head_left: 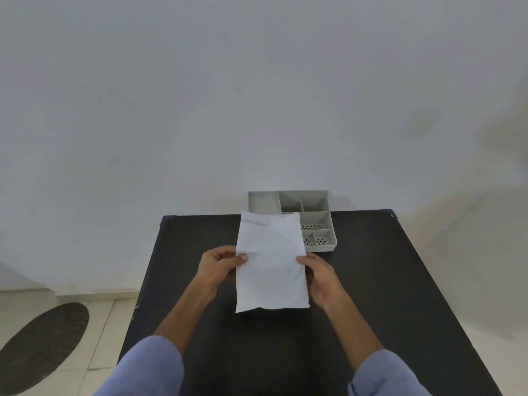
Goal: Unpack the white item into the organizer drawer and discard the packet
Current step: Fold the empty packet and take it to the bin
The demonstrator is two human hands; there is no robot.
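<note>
A white packet (270, 261), flat and slightly crumpled, is held upright above the middle of the black table (385, 281). My left hand (220, 262) pinches its left edge with the thumb on the front. My right hand (317, 271) grips its right edge. Behind the packet, at the table's far edge against the wall, stands the grey organizer drawer (320, 221) with several compartments, some with perforated floors. The packet hides the drawer's front left part. What the packet contains cannot be seen.
A pale wall rises right behind the table. To the left lies a tiled floor with a dark oval mat (43, 347). My blue sleeves (148, 370) show at the bottom.
</note>
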